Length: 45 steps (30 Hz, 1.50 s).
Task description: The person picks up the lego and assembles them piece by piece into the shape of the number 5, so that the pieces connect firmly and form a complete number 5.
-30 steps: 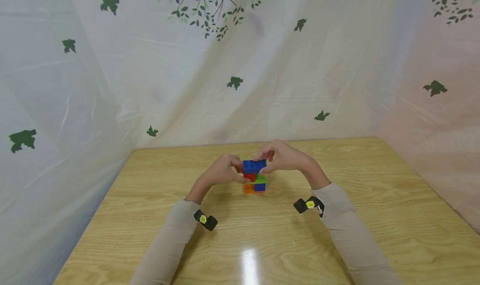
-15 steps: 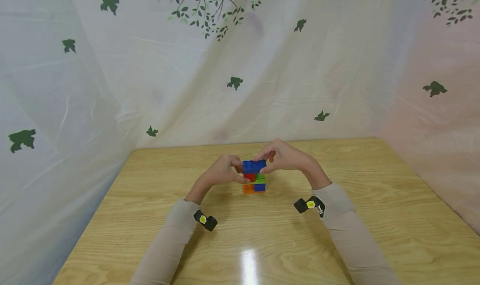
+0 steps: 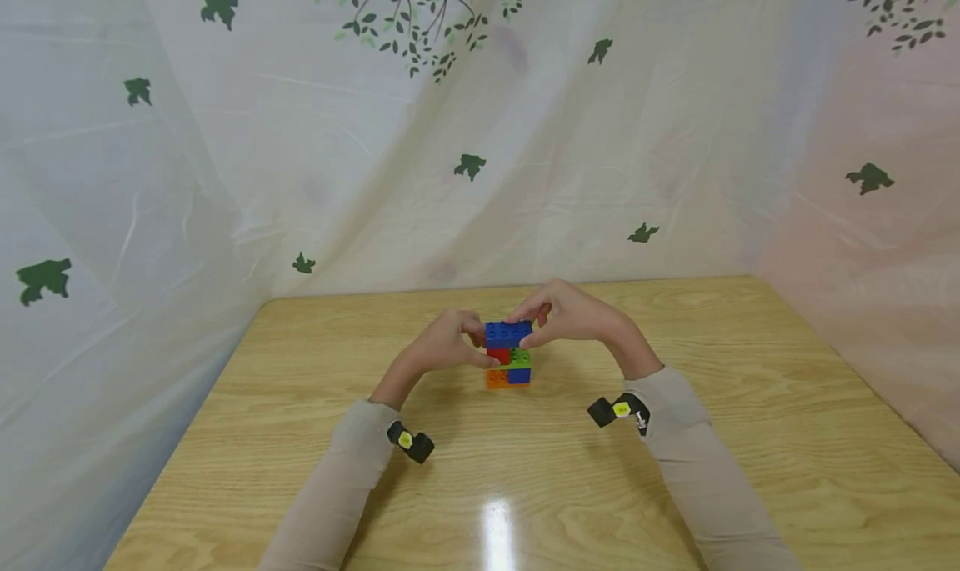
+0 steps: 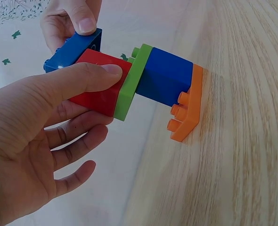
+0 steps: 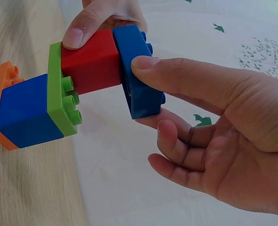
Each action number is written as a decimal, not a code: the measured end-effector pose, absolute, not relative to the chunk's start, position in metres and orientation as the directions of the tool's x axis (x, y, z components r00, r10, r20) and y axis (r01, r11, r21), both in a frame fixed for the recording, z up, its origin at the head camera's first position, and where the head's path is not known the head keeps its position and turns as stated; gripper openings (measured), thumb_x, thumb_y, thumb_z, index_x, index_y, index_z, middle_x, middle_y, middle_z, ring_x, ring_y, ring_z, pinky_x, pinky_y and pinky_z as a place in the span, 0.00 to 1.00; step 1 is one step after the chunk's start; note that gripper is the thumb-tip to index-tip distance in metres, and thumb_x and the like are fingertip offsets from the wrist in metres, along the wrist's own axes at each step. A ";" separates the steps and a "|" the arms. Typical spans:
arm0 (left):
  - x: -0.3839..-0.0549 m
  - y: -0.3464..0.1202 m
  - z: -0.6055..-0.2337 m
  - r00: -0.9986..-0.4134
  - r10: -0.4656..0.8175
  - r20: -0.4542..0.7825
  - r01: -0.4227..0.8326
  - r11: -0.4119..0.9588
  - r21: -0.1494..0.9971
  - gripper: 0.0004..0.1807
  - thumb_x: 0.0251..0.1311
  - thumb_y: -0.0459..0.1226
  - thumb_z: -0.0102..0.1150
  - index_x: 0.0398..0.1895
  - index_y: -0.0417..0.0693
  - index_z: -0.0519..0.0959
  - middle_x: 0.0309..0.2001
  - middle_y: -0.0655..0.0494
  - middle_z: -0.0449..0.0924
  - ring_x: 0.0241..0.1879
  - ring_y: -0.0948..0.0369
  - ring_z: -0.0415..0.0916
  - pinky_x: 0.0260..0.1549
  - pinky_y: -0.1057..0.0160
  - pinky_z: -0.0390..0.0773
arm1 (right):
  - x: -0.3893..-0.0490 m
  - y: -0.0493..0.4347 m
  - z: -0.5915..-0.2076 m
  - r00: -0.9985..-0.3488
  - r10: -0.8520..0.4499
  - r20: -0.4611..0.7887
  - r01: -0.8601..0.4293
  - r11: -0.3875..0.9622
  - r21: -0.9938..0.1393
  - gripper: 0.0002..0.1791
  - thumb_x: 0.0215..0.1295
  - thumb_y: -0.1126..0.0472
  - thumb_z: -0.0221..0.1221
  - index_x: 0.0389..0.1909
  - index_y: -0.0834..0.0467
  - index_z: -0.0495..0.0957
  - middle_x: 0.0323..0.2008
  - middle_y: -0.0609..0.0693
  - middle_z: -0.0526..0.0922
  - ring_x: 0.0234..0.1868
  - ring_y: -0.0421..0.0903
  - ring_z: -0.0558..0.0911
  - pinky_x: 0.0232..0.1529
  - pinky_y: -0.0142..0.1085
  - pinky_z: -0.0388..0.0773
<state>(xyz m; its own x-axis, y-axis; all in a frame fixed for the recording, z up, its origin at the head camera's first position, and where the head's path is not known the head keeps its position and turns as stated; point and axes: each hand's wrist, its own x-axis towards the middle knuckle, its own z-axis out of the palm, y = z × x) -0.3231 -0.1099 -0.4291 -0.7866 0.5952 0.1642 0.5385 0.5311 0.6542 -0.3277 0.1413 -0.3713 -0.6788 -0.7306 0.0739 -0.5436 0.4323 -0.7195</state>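
Note:
A stack of toy building bricks stands in the middle of the table. At the bottom lies an orange plate (image 4: 192, 113), with a blue brick (image 5: 26, 113) on one side of it. Above that come a thin green plate (image 4: 131, 89) and a red brick (image 5: 93, 66) on the green plate's left part. A flat blue brick (image 3: 507, 333) with studs tops the stack, overhanging the red one to the right. My left hand (image 3: 447, 340) pinches the red brick, thumb on its near face. With thumb and fingers, my right hand (image 3: 567, 313) pinches the top blue brick at its overhanging end.
The wooden table (image 3: 480, 454) reaches back to a pale cloth backdrop (image 3: 375, 179) printed with leaves and branches. Cloth also hangs at the left and right sides. A wrist camera (image 3: 412, 442) is strapped to the left sleeve, another camera (image 3: 618, 410) to the right.

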 end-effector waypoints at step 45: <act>-0.322 -0.111 -0.428 -0.775 0.609 0.168 0.546 0.512 0.663 0.09 0.51 0.40 0.78 0.26 0.46 0.87 0.32 0.53 0.82 0.36 0.60 0.77 0.37 0.65 0.77 | -0.328 0.138 -0.373 -0.690 -0.720 0.078 -0.549 0.450 -0.704 0.16 0.57 0.64 0.73 0.47 0.60 0.88 0.44 0.52 0.88 0.42 0.52 0.78 0.40 0.39 0.72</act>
